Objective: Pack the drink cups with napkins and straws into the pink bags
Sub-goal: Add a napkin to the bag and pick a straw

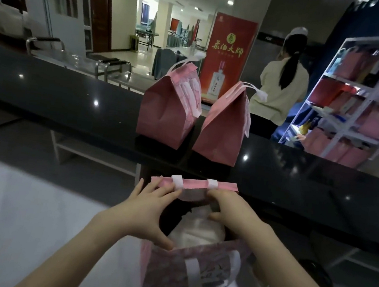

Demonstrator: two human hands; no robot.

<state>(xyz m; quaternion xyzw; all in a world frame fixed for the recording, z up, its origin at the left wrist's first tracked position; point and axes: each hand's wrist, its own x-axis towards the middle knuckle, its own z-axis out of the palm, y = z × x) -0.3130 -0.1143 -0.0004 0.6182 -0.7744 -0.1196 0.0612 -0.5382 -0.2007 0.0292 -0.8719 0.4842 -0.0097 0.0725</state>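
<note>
An open pink bag [172,266] with white handles stands on the pale counter right in front of me. My left hand [145,210] grips its left rim, thumb on the near edge and fingers on the far flap. My right hand [230,214] holds the far flap and right side of the mouth. Inside the bag I see a whitish lidded drink cup [196,229], partly hidden by my hands. Two closed pink bags stand on the raised black ledge beyond, one on the left [164,110] and one on the right [222,128].
A raised black counter ledge [72,99] runs across the view. A red poster [227,54] stands behind the bags. A person [282,80] faces away at the right. A white shelf rack [361,102] holds several pink bags.
</note>
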